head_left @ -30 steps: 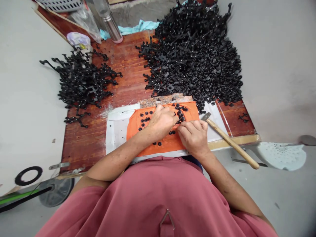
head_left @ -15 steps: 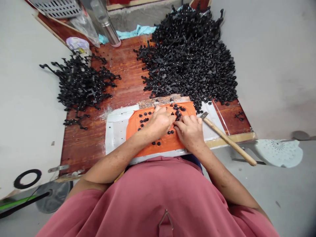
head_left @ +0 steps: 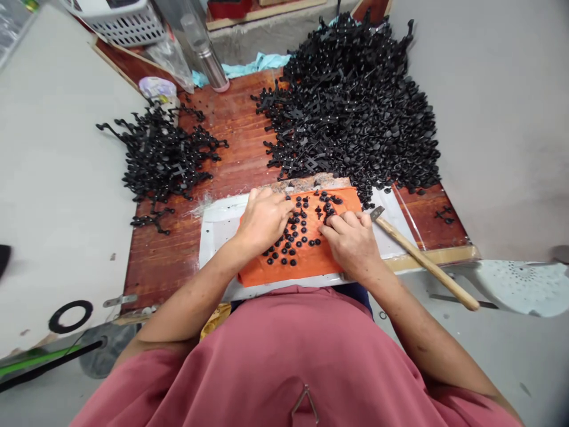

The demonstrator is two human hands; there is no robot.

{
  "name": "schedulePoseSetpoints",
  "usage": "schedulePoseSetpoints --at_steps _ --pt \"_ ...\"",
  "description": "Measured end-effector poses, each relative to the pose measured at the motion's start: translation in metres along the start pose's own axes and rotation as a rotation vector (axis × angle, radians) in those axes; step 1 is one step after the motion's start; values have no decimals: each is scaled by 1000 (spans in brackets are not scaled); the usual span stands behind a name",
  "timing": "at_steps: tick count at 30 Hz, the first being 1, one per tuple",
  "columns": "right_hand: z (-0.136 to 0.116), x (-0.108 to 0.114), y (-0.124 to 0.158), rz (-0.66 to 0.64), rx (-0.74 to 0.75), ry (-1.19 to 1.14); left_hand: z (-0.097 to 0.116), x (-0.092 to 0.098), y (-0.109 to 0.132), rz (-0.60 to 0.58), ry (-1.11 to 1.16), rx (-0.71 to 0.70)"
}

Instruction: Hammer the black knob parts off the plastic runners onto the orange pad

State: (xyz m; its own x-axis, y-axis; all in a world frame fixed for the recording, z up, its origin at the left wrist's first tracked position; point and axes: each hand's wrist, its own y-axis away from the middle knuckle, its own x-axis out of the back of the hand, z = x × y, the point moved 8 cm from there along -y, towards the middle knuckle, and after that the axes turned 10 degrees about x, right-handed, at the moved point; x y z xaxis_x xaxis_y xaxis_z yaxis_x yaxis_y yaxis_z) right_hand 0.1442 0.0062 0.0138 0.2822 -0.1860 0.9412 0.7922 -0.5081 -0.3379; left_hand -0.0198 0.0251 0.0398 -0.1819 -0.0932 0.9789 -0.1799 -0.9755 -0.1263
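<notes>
An orange cloth (head_left: pixel 311 265) lies flat at the table's near edge, with small round black pieces (head_left: pixel 303 230) spread over it, some in short rows. My left hand (head_left: pixel 265 219) rests over the cloth's left part, its fingers curled down among the pieces; what they grip, if anything, is hidden. On the right side, my right hand (head_left: pixel 355 243) has thumb and fingers pinched together close to the black pieces. Whatever sits in that pinch is too small to make out. Just beyond the right fingers lies a hammer (head_left: pixel 422 261) with a wooden handle.
A large heap of black jointed parts (head_left: pixel 351 112) covers the back right of the wooden table (head_left: pixel 240 136). Another, smaller heap (head_left: pixel 162 157) is at the left. Behind stand a metal flask (head_left: pixel 211 65) and a white basket (head_left: pixel 128 26). A white stool (head_left: pixel 520 284) is at right.
My left hand has moved left, away from my right hand, uncovering more black pieces mid-cloth. My right hand stays pinched at about the same place on the cloth. The whole view has shifted slightly.
</notes>
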Motion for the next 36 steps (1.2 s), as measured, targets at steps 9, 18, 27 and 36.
schedulePoseSetpoints --at_steps 9,18,27,36 --pt "-7 1 -10 -94 107 43 20 -21 -34 -144 -103 -117" --pt "-12 -7 -2 -108 178 3 27 -26 -39 -177 -209 -168" --pt "-18 11 28 189 -127 -582 24 -26 -36 -147 -158 -149" --pt "-33 -12 24 238 -193 -477 27 -27 -35 -137 -161 -112"
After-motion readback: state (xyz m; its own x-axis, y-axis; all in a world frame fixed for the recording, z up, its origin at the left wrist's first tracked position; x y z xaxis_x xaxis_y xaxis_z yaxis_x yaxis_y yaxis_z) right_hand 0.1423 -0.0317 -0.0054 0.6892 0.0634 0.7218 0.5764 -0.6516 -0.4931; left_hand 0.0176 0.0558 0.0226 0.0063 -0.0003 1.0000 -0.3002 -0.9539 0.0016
